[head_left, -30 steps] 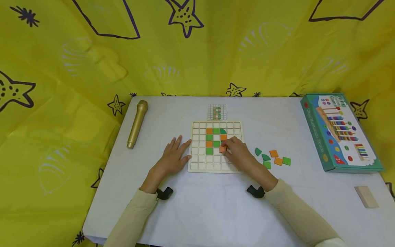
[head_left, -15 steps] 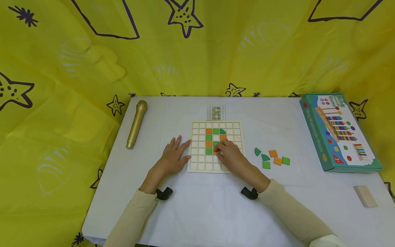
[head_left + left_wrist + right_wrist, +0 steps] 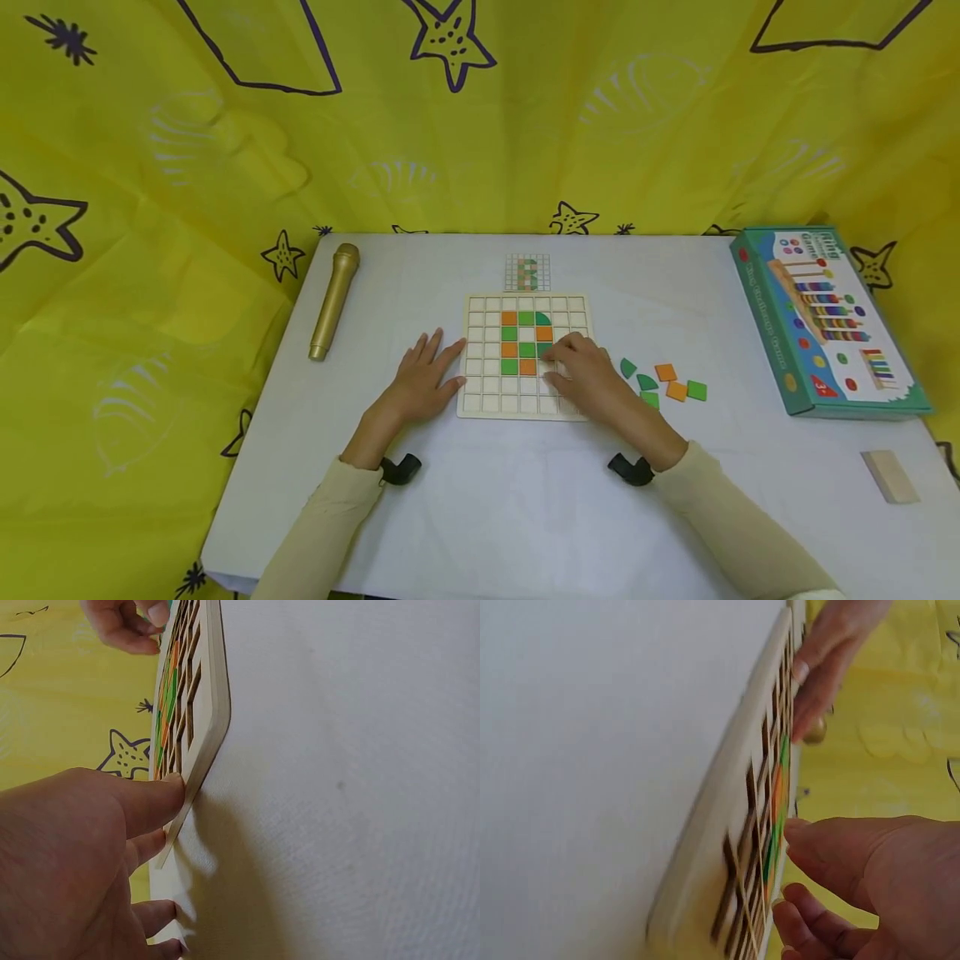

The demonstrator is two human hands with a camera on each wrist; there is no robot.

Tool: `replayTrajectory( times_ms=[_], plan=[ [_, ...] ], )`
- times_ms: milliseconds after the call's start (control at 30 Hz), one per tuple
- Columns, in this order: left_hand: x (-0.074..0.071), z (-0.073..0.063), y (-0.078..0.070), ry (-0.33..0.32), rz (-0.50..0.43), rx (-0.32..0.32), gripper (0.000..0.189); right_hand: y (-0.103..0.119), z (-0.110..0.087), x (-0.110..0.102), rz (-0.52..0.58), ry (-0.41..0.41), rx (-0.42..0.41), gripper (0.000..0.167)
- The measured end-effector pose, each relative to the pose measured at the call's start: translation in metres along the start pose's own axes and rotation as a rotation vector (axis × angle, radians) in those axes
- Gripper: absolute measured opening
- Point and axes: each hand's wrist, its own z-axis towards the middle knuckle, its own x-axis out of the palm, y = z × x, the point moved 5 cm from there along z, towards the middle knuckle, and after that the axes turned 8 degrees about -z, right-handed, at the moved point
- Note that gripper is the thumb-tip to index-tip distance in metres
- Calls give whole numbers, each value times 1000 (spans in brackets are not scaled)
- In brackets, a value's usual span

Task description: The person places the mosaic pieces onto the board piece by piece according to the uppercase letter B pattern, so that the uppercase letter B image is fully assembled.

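A gold microphone [image 3: 334,302] lies at far left on the white surface [image 3: 480,517]. Toward the middle, a person's left hand [image 3: 420,383] rests at the left edge of a gridded board [image 3: 491,404], fingers spread and holding nothing. Beyond the board lies a small printed card [image 3: 527,272]. On the grid, an orange square [image 3: 527,367] now sits uncovered just right of a green square [image 3: 509,367]; half a second ago, the fingers of the right hand [image 3: 587,372] were on it. They have since moved rightward, thumb and fingers apart, no tile visible between them; whether they touch the dark-green tile [image 3: 544,350] cannot be told. The laid pattern appears one piece further along. At right, loose tiles [image 3: 676,390] lie between the board and a game box [image 3: 832,325].
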Motion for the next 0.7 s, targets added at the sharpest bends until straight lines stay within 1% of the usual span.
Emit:
replayTrajectory(
  times_ms=[67, 167, 333, 467, 567, 700],
  plan=[
    [0, 0, 0, 2, 1, -1, 66, -14, -5, -8, -2, 7, 50, 30],
    [1, 1, 0, 4, 2, -5, 66, -35, -15, -22, -25, 22, 102, 30],
    [1, 1, 1, 2, -1, -10, 66, -66, -40, -44, -43, 57, 161, 32],
    [1, 0, 2, -2, 0, -6, 66, -85, -55, -56, -52, 82, 215, 35],
    [0, 0, 2, -4, 1, -4, 66, -96, -59, -60, -63, 91, 236, 32],
    [0, 0, 2, -6, -10, 4, 66, -106, -56, -59, -74, 101, 251, 28]
  ],
)
